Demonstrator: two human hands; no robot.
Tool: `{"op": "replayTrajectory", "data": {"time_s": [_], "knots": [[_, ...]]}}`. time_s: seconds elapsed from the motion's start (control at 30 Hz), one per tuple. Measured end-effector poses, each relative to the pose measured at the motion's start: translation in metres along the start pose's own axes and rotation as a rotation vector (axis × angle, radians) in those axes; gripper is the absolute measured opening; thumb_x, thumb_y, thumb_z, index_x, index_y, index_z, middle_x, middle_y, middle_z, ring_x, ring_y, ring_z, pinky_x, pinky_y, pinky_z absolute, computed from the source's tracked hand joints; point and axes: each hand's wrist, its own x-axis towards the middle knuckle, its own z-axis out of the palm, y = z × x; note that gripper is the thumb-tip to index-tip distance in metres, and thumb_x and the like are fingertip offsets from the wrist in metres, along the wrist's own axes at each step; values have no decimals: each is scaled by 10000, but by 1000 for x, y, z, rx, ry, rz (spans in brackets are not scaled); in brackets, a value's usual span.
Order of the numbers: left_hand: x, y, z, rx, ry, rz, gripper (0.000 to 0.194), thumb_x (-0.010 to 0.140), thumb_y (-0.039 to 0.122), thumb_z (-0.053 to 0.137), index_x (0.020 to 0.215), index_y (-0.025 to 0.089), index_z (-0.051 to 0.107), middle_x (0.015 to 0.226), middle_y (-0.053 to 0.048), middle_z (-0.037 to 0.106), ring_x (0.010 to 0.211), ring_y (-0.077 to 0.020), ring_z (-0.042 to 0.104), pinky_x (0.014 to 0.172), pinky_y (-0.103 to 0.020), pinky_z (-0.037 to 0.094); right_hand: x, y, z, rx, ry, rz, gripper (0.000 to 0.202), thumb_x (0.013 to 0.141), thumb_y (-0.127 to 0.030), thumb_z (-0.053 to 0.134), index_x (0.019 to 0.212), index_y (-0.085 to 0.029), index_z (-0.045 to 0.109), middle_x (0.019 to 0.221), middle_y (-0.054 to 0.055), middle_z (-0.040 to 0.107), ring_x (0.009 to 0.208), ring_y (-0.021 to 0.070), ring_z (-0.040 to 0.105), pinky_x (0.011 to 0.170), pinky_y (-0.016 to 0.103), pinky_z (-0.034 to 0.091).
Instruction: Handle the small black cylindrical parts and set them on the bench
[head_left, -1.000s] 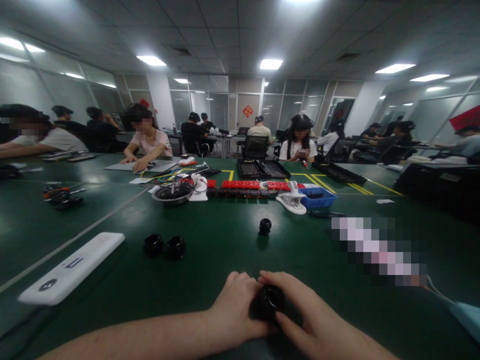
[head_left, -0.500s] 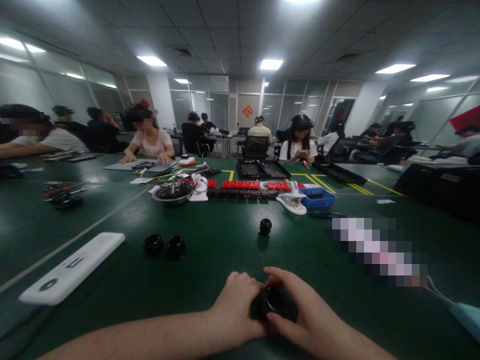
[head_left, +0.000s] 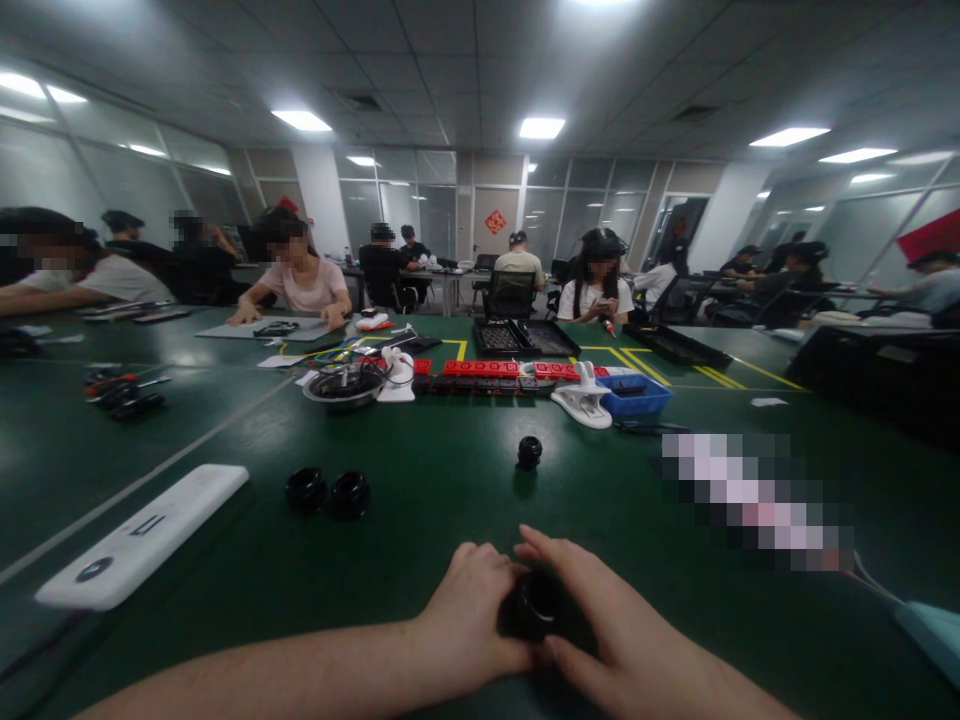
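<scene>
A black ring-shaped part (head_left: 538, 602) is between my two hands, low in the middle of the head view. My left hand (head_left: 476, 610) is wrapped round its left side, with the fingertips hidden behind it. On the other side my right hand (head_left: 592, 610) curves round the part, thumb in front and fingers at the back. Farther up the table stands a small black ribbed piece (head_left: 529, 452). Two more black pieces, one (head_left: 306, 489) beside the other (head_left: 350, 494), sit to the left.
A white device (head_left: 150, 535) lies at left on the green table (head_left: 420, 450). Farther back are a metal bowl (head_left: 345, 385), red blocks (head_left: 480, 368), a white clamp (head_left: 585, 400), a blue bin (head_left: 636, 396) and black trays (head_left: 525, 338). Several people sit beyond.
The fingers of my right hand have shifted slightly up and left round the black part. Across the table, a person in pink has moved their hands a little on a grey board.
</scene>
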Motion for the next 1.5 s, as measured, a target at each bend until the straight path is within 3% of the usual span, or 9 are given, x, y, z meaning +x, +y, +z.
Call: {"op": "replayTrajectory", "data": {"time_s": [0.27, 0.43, 0.63, 0.77, 0.97, 1.17, 1.33, 1.5], "knots": [[0, -1, 1, -64, 6, -33, 533, 560, 480, 740, 991, 227, 552, 884, 3, 582, 810, -212, 511, 743, -322, 346, 8, 6, 7, 2, 101, 214, 674, 671, -176, 620, 1285, -168, 343, 1099, 87, 555, 1015, 234, 531, 903, 397, 420], [0, 1, -2, -48, 19, -40, 374, 639, 422, 698, 922, 211, 577, 850, 4, 585, 799, -200, 515, 728, -309, 349, 5, 8, 5, -5, 112, 143, 605, 714, -165, 569, 1275, -186, 344, 1111, 91, 555, 1019, 226, 535, 902, 391, 429], [1, 5, -5, -73, 0, -68, 434, 648, 394, 691, 1032, 250, 548, 868, 17, 581, 803, -207, 508, 714, -301, 355, -2, 3, -2, 1, 31, -61, 571, 774, -85, 467, 1299, -242, 307, 1249, 75, 486, 1126, 207, 475, 959, 389, 395], [0, 4, -5, -41, -14, -80, 396, 660, 443, 678, 968, 214, 579, 869, -8, 582, 799, -217, 506, 718, -311, 360, -2, 1, -2, -26, -11, -18, 658, 733, -99, 513, 1333, -199, 259, 1327, 108, 412, 1204, 241, 395, 1006, 443, 327], [1, 2, -4, -60, 6, -37, 383, 661, 428, 690, 952, 203, 584, 864, -17, 596, 801, -214, 510, 729, -315, 357, 7, 6, 8, -9, 54, 162, 632, 683, -195, 629, 1260, -144, 376, 1191, 125, 514, 1089, 250, 492, 944, 407, 396], [0, 2, -1, -83, 19, -47, 345, 642, 383, 699, 922, 219, 584, 840, -3, 584, 778, -210, 505, 702, -311, 354, 3, 5, 2, 36, 21, 54, 531, 730, -119, 532, 1238, -187, 395, 1220, 88, 504, 1117, 207, 480, 969, 360, 383], [0, -2, 1, -102, 24, -76, 435, 622, 405, 721, 1004, 253, 578, 882, -8, 581, 809, -225, 494, 719, -320, 359, 2, -2, -2, 46, -37, 53, 606, 721, -132, 555, 1289, -179, 347, 1289, 103, 456, 1171, 226, 433, 997, 378, 345], [0, 0, 0, -95, 23, -41, 383, 660, 450, 690, 945, 210, 600, 864, -20, 595, 803, -219, 503, 742, -328, 350, 6, 8, 8, 6, 100, 139, 688, 664, -208, 649, 1281, -168, 346, 1205, 126, 502, 1097, 269, 478, 935, 423, 390]]}}
